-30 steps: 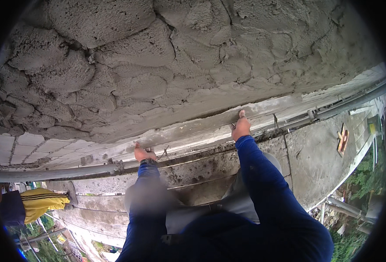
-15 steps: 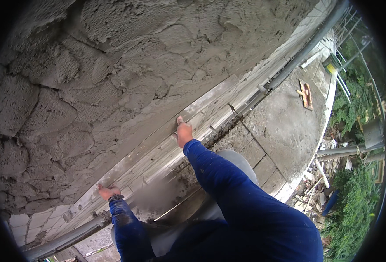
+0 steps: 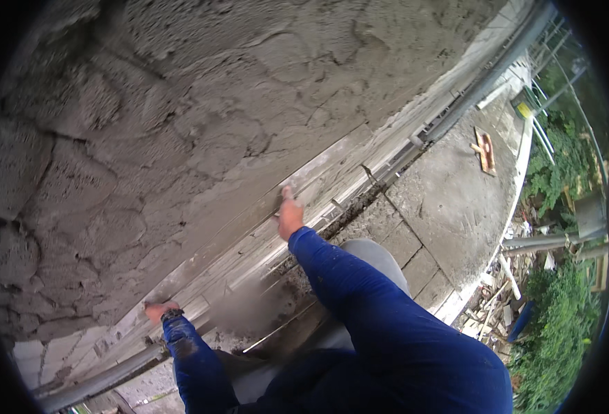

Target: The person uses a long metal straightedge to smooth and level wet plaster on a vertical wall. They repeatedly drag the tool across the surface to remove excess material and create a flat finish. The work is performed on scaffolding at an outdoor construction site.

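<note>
A long, straight, mortar-smeared screed bar [image 3: 326, 159] lies slantwise along the lower edge of a wall coated in rough grey mortar [image 3: 180, 159]. My left hand [image 3: 161, 312] grips the bar near its lower left end, its fingers partly out of sight behind it. Farther up the bar to the right, my right hand [image 3: 291, 217] is closed on it too, with the thumb along the face. Above the bar the mortar is lumpy and cracked; close to its edge the coat looks flatter.
A grey pipe [image 3: 449, 124] runs along the foot of the wall. On the concrete ledge [image 3: 449, 200] to the right lies a reddish-brown plastering float [image 3: 485, 150]. Beyond stands a yellow-and-dark bucket [image 3: 523, 109] near poles. Rubble [image 3: 494, 303] and green plants lie past the ledge's edge.
My left hand has shifted a little left and down, staying at the bar. The right hand has dipped very slightly. The view is more blurred now.
</note>
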